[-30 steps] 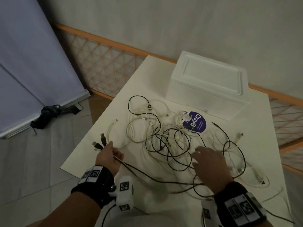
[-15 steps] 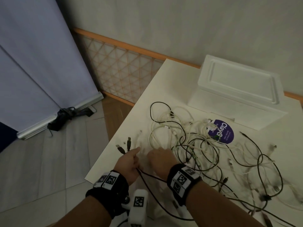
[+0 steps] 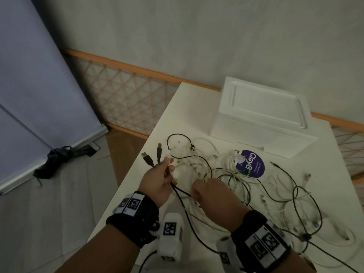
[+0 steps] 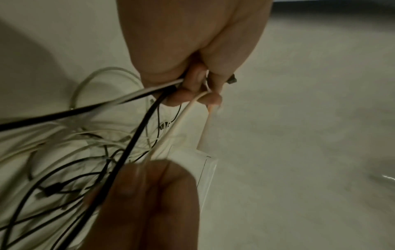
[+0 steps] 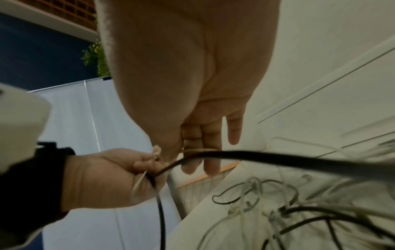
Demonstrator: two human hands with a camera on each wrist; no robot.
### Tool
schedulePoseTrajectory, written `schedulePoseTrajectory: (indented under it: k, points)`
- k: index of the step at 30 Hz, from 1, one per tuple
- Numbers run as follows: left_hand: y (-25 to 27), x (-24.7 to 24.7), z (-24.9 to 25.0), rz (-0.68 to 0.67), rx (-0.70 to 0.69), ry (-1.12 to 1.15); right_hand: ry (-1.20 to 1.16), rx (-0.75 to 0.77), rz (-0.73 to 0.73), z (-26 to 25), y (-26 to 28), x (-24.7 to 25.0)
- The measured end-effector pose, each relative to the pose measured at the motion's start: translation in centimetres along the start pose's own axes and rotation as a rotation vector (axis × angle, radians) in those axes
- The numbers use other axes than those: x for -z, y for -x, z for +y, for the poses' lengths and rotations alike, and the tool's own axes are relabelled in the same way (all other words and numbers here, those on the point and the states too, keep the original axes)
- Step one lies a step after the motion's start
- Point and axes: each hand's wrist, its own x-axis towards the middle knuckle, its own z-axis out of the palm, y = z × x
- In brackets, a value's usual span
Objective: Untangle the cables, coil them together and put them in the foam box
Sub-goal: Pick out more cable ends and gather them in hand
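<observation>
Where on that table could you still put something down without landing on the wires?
Bare table lies left of the foam box, beyond the cable tangle, and along the near edge between the wrists. The middle and right side are crowded with cables and a purple disc.

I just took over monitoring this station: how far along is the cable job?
Early stage. Done: little, only the two black USB plugs are pulled free of the pile. In hand: the left hand grips black and white cable ends while the right hand works a strand beside it. Left: the tangle lies uncoiled on the table, and the foam box has its lid on.
</observation>
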Motion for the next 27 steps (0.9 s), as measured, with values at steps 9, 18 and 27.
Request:
schedulePoseTrajectory:
  k: [9, 18, 27]
  points:
    - [-0.5, -1.7, -0.5, -0.147, -0.147, 0.058, -0.108, -0.110, -0.037, 1.0, 2.1, 2.5]
    - [-2.1, 1.4, 2.4, 0.067, -0.099, 0.328, 0.228, -0.314, 0.014, 5.9, 3.3, 6.6]
    - [0.6, -1.1, 1.4, -0.135, -0.274, -0.492, 0.045, -0.459, -0.085, 6.4, 3.6, 7.8]
